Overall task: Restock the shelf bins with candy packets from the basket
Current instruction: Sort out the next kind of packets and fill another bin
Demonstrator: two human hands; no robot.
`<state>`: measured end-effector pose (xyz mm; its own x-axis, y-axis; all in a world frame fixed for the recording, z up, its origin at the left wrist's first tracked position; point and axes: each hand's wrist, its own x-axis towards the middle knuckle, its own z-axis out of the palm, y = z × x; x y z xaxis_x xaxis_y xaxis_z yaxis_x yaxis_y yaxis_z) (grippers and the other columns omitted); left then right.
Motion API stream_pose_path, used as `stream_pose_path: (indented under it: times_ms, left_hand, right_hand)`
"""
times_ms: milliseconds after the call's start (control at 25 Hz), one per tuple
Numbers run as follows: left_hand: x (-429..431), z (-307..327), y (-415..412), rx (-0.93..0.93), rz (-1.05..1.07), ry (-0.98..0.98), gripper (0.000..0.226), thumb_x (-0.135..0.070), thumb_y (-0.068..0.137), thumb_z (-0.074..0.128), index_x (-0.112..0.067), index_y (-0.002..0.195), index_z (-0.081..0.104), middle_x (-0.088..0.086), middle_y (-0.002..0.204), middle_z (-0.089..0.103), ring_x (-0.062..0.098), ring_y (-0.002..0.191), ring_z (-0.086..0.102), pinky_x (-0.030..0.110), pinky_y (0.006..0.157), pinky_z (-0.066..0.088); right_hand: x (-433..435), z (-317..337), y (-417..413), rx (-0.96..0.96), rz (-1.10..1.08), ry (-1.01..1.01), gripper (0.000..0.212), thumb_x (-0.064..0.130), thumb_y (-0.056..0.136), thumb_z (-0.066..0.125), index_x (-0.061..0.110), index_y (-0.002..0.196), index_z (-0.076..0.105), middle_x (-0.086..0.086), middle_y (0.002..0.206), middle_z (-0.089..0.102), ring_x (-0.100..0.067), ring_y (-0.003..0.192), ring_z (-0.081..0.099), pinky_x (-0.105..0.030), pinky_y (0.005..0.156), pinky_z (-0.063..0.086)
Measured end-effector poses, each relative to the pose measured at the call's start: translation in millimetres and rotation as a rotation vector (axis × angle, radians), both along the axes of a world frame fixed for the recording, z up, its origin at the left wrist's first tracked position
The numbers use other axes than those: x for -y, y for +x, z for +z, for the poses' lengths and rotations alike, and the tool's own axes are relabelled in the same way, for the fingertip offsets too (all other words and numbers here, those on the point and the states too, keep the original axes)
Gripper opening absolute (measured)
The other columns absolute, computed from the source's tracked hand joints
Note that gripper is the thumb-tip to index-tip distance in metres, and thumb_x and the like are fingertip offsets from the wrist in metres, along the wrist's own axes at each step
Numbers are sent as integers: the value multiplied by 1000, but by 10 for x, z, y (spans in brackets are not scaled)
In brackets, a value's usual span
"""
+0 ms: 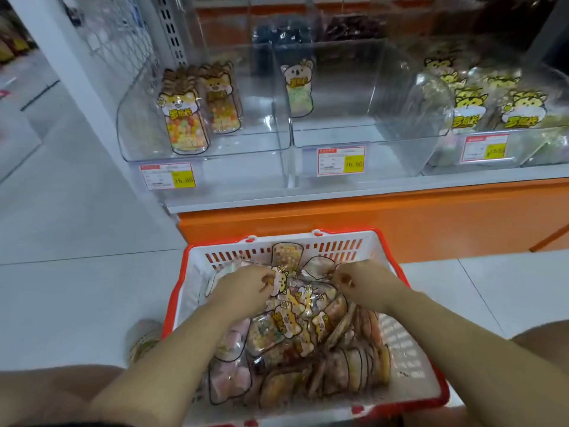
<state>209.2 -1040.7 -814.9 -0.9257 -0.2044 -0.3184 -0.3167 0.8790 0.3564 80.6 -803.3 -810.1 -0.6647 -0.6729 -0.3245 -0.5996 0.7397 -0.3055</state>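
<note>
Picking packets [289,322] from the basket [174,306]
The left hand [246,289] pinches a packet top, the right hand [365,283] curls on another, both in the heap; best match prints, lift upright, fill the near-empty middle bin [338,131] first

Bare forearms [172,349], bare knees [46,392]. Dark reddish nail polish on fingers [346,280]. Pale patterned footwear [143,340], blurred.

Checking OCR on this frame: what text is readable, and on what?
"16.80": left price tag, yellow patch.
"16.80": middle price tag.
Right price tag: price blurred.
Small print on tags and yellow lettering on candy packets: unreadable.
</note>
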Motion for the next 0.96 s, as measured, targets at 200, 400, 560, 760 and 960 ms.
stream_pose_path:
  times_ms: [200, 400, 560, 760, 960]
  left_hand:
    - [3, -573, 150, 245, -177, -184, 57, -37, 98, 51, -37, 152, 32, -1, 167, 13, 24, 152, 15, 55, 122, 13]
    - [-67, -714, 208, 237, -216, -220, 63, -25, 97, 51, -46, 152, 28, 2, 168, 0, 29, 154, 7, 70, 117, -4]
    - [-100, -649, 183, 259, -192, -238, 51, -39, 100, 48, -41, 149, 35, 1, 168, 4, 30, 152, 15, 70, 116, 0]
    - [-183, -624, 133, 264, -143, -277, 50, -40, 101, 45, -43, 150, 34, 0, 166, 10, 28, 151, 18, 68, 117, 2]
    - [-227, -623, 127, 262, -119, -308, 48, -39, 102, 41, -43, 149, 33, -1, 165, 12, 27, 150, 19, 67, 117, 4]
  right_hand:
    - [-178, -536, -126, 56, 13, 331, 59, 24, 90, 51, 31, 147, 39, -8, 145, 43, -32, 132, 43, -40, 104, 44]
    - [-68, -766, -407, -77, -87, 214, 67, 27, 91, 60, 24, 150, 29, -5, 153, 35, -29, 140, 33, -46, 108, 41]
    - [194, -881, -559, 10, -71, 189, 66, 37, 91, 60, 23, 149, 32, -7, 145, 48, -30, 132, 46, -45, 107, 39]
    - [340, -1141, -715, -2, -80, 287, 67, 36, 88, 63, 30, 147, 33, -3, 148, 45, -31, 131, 45, -48, 107, 40]
    - [386, -1334, -776, 143, -127, 286, 60, 32, 93, 54, 40, 148, 31, -11, 142, 53, -35, 123, 56, -43, 102, 48]
